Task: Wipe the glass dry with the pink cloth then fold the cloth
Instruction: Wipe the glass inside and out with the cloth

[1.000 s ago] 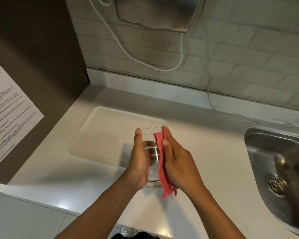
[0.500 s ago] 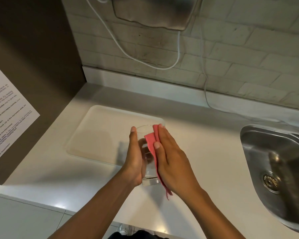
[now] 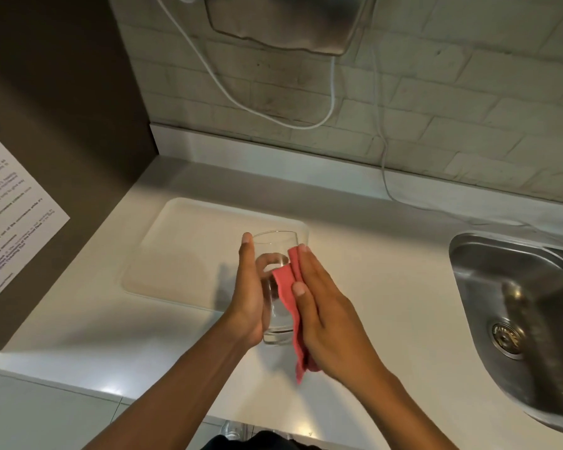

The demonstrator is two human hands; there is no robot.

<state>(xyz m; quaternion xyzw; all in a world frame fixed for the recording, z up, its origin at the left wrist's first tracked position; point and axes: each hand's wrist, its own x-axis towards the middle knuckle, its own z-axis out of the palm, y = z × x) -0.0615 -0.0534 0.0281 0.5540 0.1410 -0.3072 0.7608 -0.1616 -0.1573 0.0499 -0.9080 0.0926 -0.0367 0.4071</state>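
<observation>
A clear drinking glass [image 3: 275, 251] is held upright above the white counter, between my two hands. My left hand [image 3: 251, 290] grips its left side, fingers wrapped behind it. My right hand [image 3: 325, 306] presses the pink cloth [image 3: 288, 289] flat against the right side of the glass, fingers straight and thumb on the cloth. A tail of the cloth hangs below my right palm. The glass base shows between my wrists.
A white tray [image 3: 182, 254] lies on the counter [image 3: 381, 274] just left of and behind the glass. A steel sink [image 3: 527, 313] is at the right. White cables [image 3: 384, 164] run down the brick wall. A printed notice [image 3: 10, 216] hangs on the dark left panel.
My right hand has slid the cloth along the glass side, and more of the cloth now lies across the front of the glass. Both hands stay on the glass.
</observation>
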